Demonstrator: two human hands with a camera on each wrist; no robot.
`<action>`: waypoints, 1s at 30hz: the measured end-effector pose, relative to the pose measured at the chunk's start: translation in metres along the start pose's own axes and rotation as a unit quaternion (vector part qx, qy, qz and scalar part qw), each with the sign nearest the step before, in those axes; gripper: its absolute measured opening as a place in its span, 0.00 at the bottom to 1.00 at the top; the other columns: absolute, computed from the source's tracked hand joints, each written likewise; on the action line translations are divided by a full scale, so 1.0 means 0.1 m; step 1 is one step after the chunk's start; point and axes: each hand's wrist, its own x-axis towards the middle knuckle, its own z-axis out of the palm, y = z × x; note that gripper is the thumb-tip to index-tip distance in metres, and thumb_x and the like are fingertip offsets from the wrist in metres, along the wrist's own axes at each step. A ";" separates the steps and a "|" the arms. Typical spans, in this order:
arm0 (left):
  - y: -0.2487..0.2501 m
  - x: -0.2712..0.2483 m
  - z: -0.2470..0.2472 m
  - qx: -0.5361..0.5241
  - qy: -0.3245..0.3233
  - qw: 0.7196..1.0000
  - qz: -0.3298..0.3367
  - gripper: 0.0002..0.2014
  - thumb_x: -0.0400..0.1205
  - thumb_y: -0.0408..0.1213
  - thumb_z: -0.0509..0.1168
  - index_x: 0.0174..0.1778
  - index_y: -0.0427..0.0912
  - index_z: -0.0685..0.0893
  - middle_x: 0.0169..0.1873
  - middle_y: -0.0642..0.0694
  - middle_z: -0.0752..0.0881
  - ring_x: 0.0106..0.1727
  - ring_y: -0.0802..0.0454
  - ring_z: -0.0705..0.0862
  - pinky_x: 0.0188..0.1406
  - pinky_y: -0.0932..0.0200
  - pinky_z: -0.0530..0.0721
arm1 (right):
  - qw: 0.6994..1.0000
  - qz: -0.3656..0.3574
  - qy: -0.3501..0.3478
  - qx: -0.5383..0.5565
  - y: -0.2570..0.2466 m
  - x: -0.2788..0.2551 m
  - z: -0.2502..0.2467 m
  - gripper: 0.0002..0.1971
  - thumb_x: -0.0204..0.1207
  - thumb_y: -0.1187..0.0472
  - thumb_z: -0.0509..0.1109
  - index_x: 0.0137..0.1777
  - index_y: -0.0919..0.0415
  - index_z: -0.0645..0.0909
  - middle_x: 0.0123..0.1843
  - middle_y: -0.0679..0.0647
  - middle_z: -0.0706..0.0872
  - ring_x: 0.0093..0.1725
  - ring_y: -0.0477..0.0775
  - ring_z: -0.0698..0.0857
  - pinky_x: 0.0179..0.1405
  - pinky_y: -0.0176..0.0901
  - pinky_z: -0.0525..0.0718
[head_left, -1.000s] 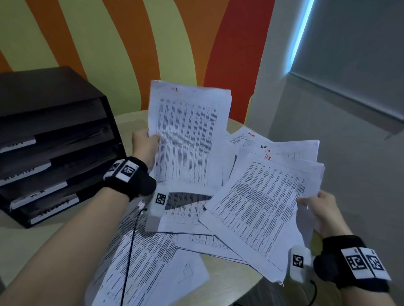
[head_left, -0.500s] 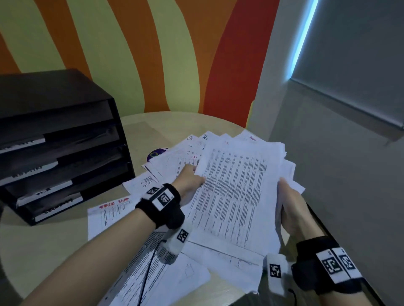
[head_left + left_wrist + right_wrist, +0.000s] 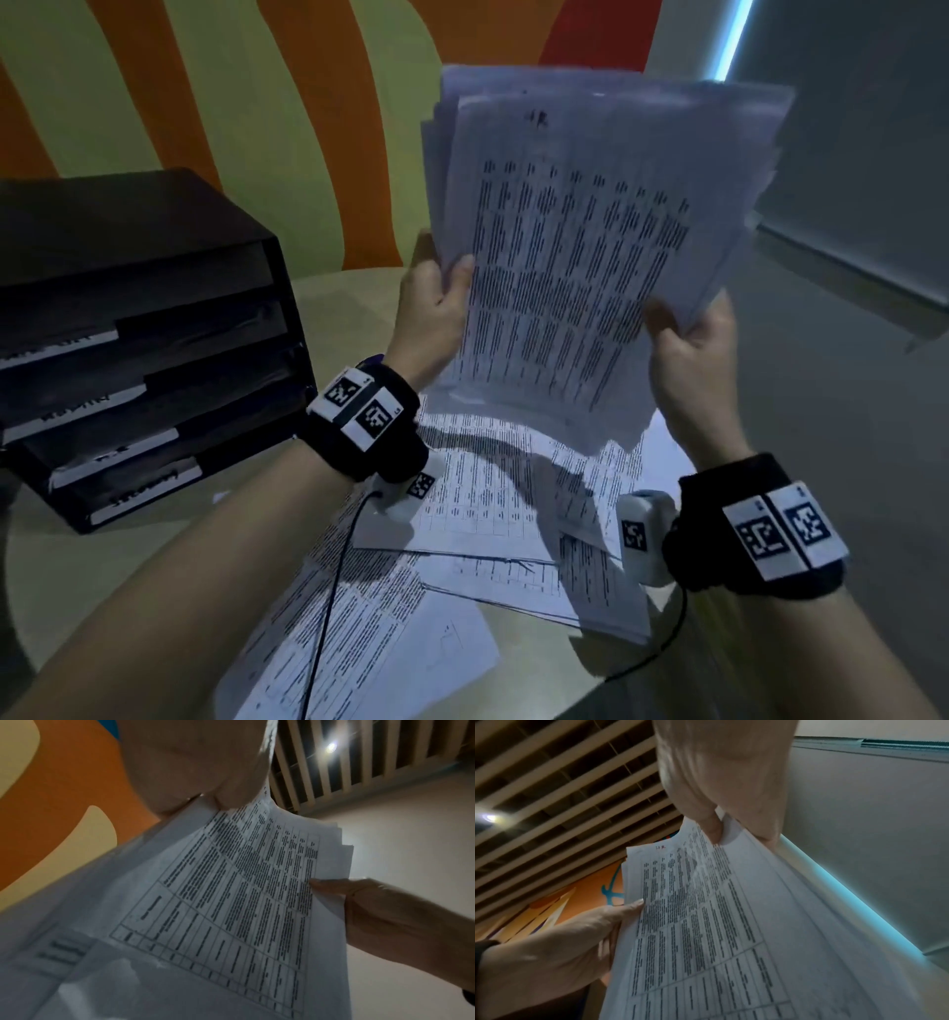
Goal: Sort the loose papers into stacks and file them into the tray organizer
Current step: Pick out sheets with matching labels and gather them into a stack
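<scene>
The left hand (image 3: 434, 313) has its thumb curled over the front of the held stack (image 3: 590, 246) at its left edge, with the other fingers behind the paper and out of sight. The right hand (image 3: 688, 354) pinches the lower right edge the same way, thumb on the printed face. The right wrist view shows that thumb pressing the sheets against the fingers (image 3: 712, 827) behind them. Both hands hold the stack upright in the air above the desk (image 3: 102, 555), tilted slightly back.

The sheets are not squared: several edges fan out at the top and right side. That is the main risk, in my judgement. With only an edge pinch on each side, a loose inner sheet could slide out and drop among the unsorted loose papers (image 3: 462, 514) spread below, mixing a sorted page back in. Tapping the stack on that uneven layer instead of on bare desk could also leave it crooked.

The tray organizer (image 3: 149, 360) stands to the left, well apart from the stack, its labelled slots facing the person. A fanned stack may catch on a slot's lip and crumple when pushed in. The labels are too blurred to read, so the right slot cannot be told from here.
</scene>
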 end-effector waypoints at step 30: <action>-1.62 -0.20 -0.46 0.316 -0.128 0.868 -0.361 0.37 0.76 0.30 0.75 0.76 0.33 0.62 0.44 0.43 0.76 0.49 0.46 0.76 0.42 0.57 0.76 | 0.891 0.412 -0.035 -0.188 1.25 -0.65 -0.94 0.10 0.73 0.80 0.62 0.53 0.84 0.77 0.42 0.77 0.82 0.41 0.59 0.79 0.42 0.50 0.74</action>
